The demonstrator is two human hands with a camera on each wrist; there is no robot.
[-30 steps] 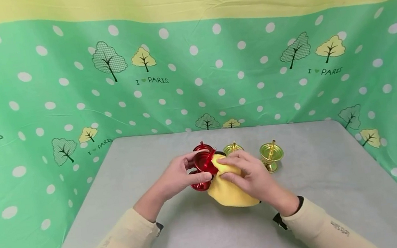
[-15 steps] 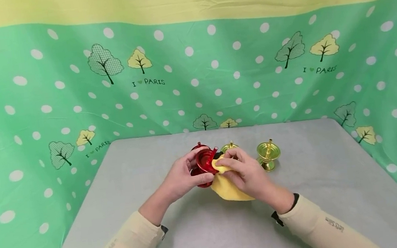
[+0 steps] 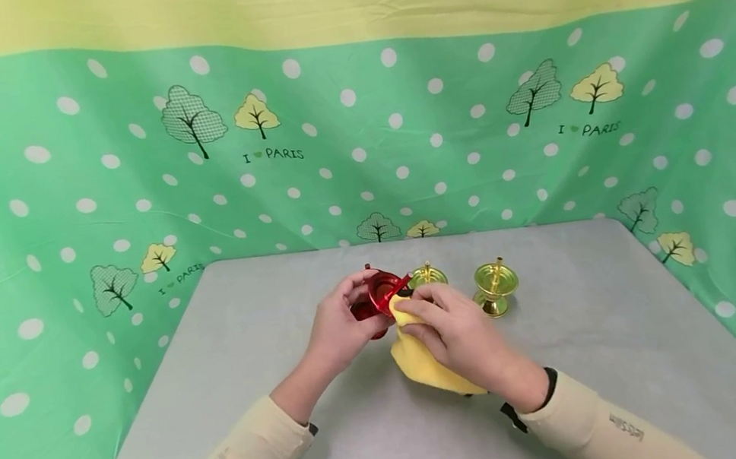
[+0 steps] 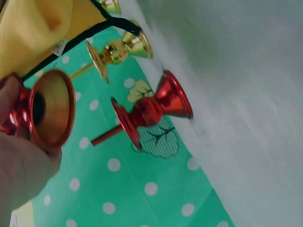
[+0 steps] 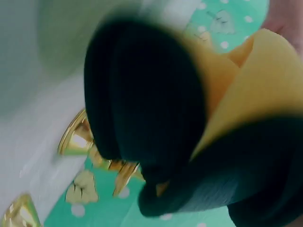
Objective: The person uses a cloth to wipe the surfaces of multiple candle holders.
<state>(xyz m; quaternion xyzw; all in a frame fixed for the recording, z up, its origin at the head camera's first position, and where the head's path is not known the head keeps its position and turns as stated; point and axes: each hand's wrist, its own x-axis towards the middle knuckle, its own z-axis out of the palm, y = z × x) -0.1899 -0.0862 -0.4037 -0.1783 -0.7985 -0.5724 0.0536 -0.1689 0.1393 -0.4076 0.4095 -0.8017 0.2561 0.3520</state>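
My left hand (image 3: 359,309) grips a red metal candle holder (image 3: 384,293) and holds it tilted above the table, its pin pointing up and right. In the left wrist view the same holder (image 4: 46,111) shows its hollow base. My right hand (image 3: 440,322) pinches a yellow cloth (image 3: 425,360) with a black edge and presses it against the holder's rim. The cloth (image 4: 38,28) hangs down to the table. The right wrist view is blurred, with the cloth (image 5: 246,90) right at the lens.
A second red holder (image 4: 152,111) stands on the grey table (image 3: 593,324) behind my left hand. Two gold holders (image 3: 427,276) (image 3: 495,287) stand to the right of it. A green dotted curtain (image 3: 59,183) walls in the table at the back and sides.
My right hand has slid the cloth down and left along the red holder's rim. My left hand has tipped the holder further, and both hands sit slightly farther from me.
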